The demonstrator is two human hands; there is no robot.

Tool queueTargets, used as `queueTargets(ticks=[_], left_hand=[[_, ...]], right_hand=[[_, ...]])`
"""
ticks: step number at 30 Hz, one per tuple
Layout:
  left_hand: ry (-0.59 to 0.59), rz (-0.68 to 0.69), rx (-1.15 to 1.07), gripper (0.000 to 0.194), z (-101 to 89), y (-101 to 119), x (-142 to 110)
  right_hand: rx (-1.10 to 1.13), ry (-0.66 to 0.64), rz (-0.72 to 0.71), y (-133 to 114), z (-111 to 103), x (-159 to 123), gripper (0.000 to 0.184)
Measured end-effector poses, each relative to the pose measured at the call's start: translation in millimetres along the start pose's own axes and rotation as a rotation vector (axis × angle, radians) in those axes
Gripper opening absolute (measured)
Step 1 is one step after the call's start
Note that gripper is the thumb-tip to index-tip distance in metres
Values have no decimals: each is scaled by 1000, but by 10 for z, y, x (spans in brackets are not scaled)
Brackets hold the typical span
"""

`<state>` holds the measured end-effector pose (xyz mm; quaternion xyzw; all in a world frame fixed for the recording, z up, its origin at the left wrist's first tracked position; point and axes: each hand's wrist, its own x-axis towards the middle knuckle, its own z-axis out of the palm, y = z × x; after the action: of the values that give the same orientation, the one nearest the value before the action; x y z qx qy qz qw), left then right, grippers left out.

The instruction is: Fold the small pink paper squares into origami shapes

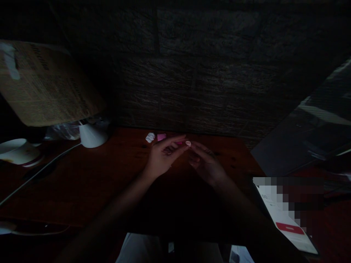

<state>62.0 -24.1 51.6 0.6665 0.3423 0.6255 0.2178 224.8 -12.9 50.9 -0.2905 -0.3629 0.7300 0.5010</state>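
Note:
Above the wooden desk [120,157], my left hand [163,155] and my right hand [207,164] meet at the fingertips. Pinched between them is a small pale pink piece [188,143]; the dim light hides what exactly it is. A brighter pink piece [179,142] shows just behind the fingers of my left hand, and I cannot tell whether they touch it. Farther back lie a small pink square [161,137], partly behind my left hand, and a crumpled white paper ball [150,137].
A lamp with a white base [93,136] and newsprint-patterned shade [52,84] stands left, its cord [41,174] crossing the desk. Near it is a white cup [16,150]. A lit phone-like screen [285,215] is at lower right. A dark brick wall [192,80] rises behind.

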Motion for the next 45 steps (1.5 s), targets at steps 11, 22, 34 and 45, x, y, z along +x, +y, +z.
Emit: queueTargets(ticks=[11,22,34,45], left_hand=[[-3,-106,-16,13,4,53,-18],[44,-136,-68,19,30,74,-5],[10,-168,-71,12,22,92,12],[-8,-210,-157,15,4,2,28]], right_hand=[[-34,-21,1,30,-47,12,23],[-92,-65,-30,56,-78,26,23],[-67,15,-47,50,-7,18,27],[-118,-13,-89,84,-60,31,24]])
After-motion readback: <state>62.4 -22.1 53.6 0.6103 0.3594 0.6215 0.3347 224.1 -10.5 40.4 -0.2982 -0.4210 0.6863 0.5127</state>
